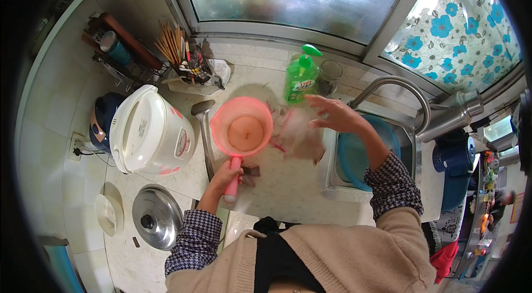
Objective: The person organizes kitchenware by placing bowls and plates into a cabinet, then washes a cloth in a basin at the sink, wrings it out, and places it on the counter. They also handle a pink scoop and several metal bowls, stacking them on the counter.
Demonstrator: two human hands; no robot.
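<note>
My left hand (pixel 223 177) grips the handle of a pink plastic water dipper (pixel 258 113), held over the counter. A little clear liquid lies in the bottom of its bowl. My right hand (pixel 338 115) has its fingers apart and holds nothing. It hovers between a green dish-soap pump bottle (pixel 300 79) and the sink (pixel 330 168). Just left of and below those fingers is a blurred brown-and-clear thing (pixel 305 139), perhaps a plastic wrapper. A blue plastic basin (pixel 347 164) stands in the sink, partly hidden by my right forearm.
A metal spatula (pixel 203 135) lies left of the dipper, beside a white rice cooker (pixel 156 131). Nearer stand a metal pot lid (pixel 157 218) and a pale bowl (pixel 109 214). Chopsticks (pixel 172 45) and a drinking glass (pixel 331 72) stand behind. A curved faucet (pixel 399 81) overhangs the sink.
</note>
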